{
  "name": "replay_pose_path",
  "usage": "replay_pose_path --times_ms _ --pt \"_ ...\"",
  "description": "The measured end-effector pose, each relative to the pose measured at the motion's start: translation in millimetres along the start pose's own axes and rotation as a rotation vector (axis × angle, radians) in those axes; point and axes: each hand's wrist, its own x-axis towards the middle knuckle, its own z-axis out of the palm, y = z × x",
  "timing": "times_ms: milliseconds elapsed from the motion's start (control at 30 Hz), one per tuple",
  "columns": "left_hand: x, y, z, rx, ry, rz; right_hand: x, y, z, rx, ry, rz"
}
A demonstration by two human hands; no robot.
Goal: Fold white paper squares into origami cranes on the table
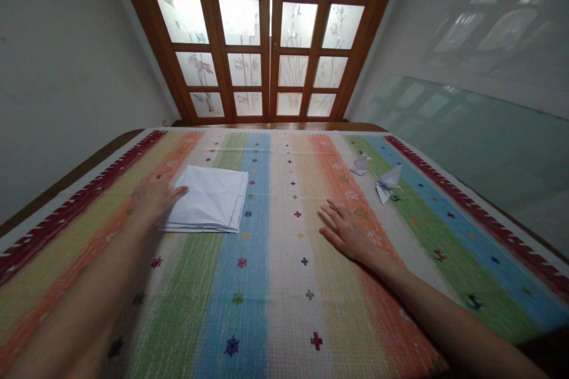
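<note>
A stack of white paper sheets (208,199) lies on the striped tablecloth (275,284), left of centre. My left hand (154,195) rests at the stack's left edge, with its fingertips on the paper and its fingers lying loosely flat. My right hand (347,230) lies flat on the cloth with its fingers spread and nothing in it, well to the right of the stack. Two folded white paper figures sit further back on the right, a small one (360,165) and a larger one (388,182).
The table runs to a wooden edge (284,126) at the back. Behind it stand wooden doors with frosted glass panes (271,41). Pale walls close in on both sides, and a glass sheet (480,136) leans on the right one.
</note>
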Motion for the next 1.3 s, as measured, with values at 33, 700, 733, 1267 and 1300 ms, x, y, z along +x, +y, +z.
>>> replay_pose_path --times_ms 33,700,733,1267,1300 --pt "-7 11 3.1 0.19 0.046 0.092 0 0 0 0.003 0.008 0.006" --pt "-58 72 76.2 0.392 -0.406 0.232 38 139 -48 -0.017 0.433 0.814" --pt "-56 72 75.7 0.385 -0.413 0.235 39 144 -50 0.006 0.348 0.797" --pt "-106 153 96.2 -0.764 -0.308 0.308 78 27 -28 0.722 0.313 0.302" --pt "-111 161 101.1 -0.901 -0.389 0.233 82 11 -24 0.792 0.271 0.273"
